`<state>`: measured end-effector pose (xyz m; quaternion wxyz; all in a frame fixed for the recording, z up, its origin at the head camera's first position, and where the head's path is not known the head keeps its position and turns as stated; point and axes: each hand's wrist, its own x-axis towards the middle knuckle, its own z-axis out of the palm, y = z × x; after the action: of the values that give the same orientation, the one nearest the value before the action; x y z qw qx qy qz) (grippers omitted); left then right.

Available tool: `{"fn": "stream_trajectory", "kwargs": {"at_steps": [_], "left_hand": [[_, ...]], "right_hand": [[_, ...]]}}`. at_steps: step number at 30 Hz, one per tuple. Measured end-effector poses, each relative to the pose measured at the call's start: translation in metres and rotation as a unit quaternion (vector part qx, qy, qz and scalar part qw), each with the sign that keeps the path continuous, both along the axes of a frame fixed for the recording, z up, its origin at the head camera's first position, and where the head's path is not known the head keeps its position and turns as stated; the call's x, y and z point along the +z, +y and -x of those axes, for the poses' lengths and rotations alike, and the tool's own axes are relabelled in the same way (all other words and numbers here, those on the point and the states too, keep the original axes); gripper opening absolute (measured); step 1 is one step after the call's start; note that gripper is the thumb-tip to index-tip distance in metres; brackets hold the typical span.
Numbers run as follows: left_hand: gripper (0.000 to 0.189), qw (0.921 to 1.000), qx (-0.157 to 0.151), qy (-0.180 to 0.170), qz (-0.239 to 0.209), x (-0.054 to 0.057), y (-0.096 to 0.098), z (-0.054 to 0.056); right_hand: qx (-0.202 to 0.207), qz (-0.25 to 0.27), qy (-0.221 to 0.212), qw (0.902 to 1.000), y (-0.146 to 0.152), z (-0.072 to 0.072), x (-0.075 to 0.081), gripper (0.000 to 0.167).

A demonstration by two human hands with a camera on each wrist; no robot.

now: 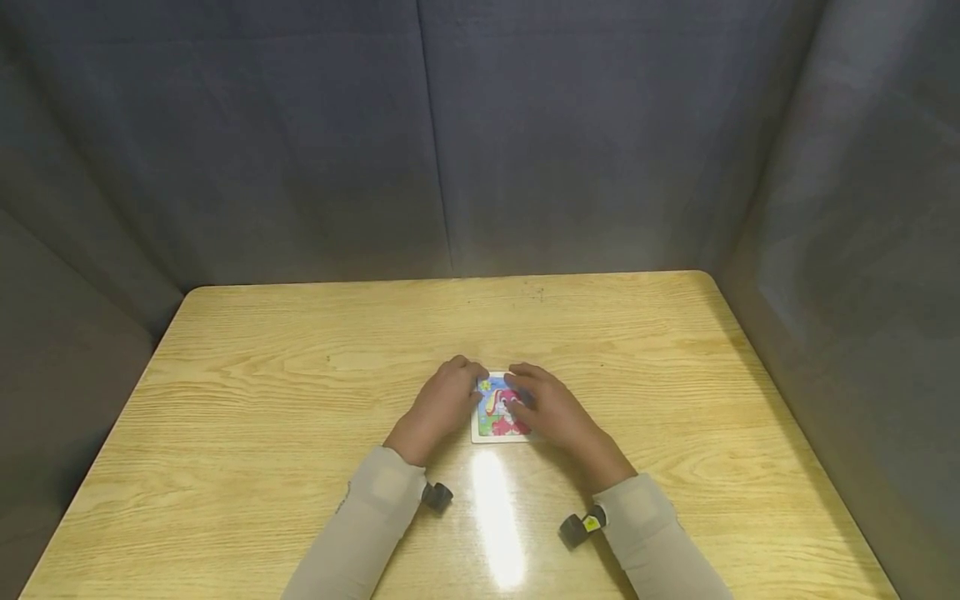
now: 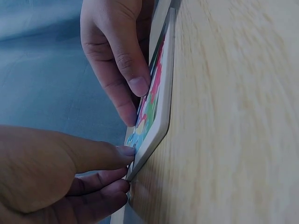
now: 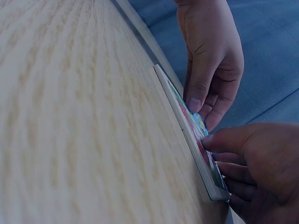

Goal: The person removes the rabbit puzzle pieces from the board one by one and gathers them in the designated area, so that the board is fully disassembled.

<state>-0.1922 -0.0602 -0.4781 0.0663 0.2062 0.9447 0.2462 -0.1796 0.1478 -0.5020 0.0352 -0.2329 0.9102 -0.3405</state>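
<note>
A small square jigsaw puzzle point(image 1: 495, 423) with a pale frame lies flat on the wooden table. Its picture shows a pink cartoon figure on blue and green. My left hand point(image 1: 444, 400) holds its left edge; in the left wrist view the left thumb point(image 2: 105, 156) is on the rim and the fingers are at the side. From the right, my right hand point(image 1: 557, 410) reaches over the puzzle. Its thumb point(image 3: 224, 139) touches the picture and its other fingers lie along the far edge, covering the upper right part in the head view.
The wooden table point(image 1: 262, 400) extends around the puzzle, with a bright light reflection in front of it. Dark grey curtains point(image 1: 300, 150) hang behind the table and at both sides. Small black cameras point(image 1: 576, 530) sit at the wrists, by light sleeves point(image 1: 360, 517).
</note>
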Motion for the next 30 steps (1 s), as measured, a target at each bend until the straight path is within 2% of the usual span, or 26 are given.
{"fn": "stream_trajectory", "kwargs": {"at_steps": [4, 14, 23, 30], "left_hand": [[0.03, 1.0, 0.005, 0.0, -0.007, 0.0007, 0.0002, 0.0003], [0.032, 0.9998, 0.007, 0.005, -0.017, -0.0008, -0.0002, 0.0009], [0.03, 1.0, 0.008, 0.002, -0.004, -0.0015, -0.0006, -0.0005], [0.028, 0.9998, 0.005, 0.018, 0.002, -0.0017, -0.0027, 0.0007]], "right_hand": [[0.008, 0.001, 0.009, 0.9999, 0.0004, 0.0, -0.0002, 0.047], [-0.002, -0.004, -0.002, 1.0, 0.0002, 0.0007, 0.0001, 0.046], [-0.006, -0.009, -0.009, 0.9999, -0.0003, 0.0, -0.0019, 0.046], [-0.006, -0.011, -0.008, 0.9999, -0.0009, 0.0009, -0.0005, 0.047]]}}
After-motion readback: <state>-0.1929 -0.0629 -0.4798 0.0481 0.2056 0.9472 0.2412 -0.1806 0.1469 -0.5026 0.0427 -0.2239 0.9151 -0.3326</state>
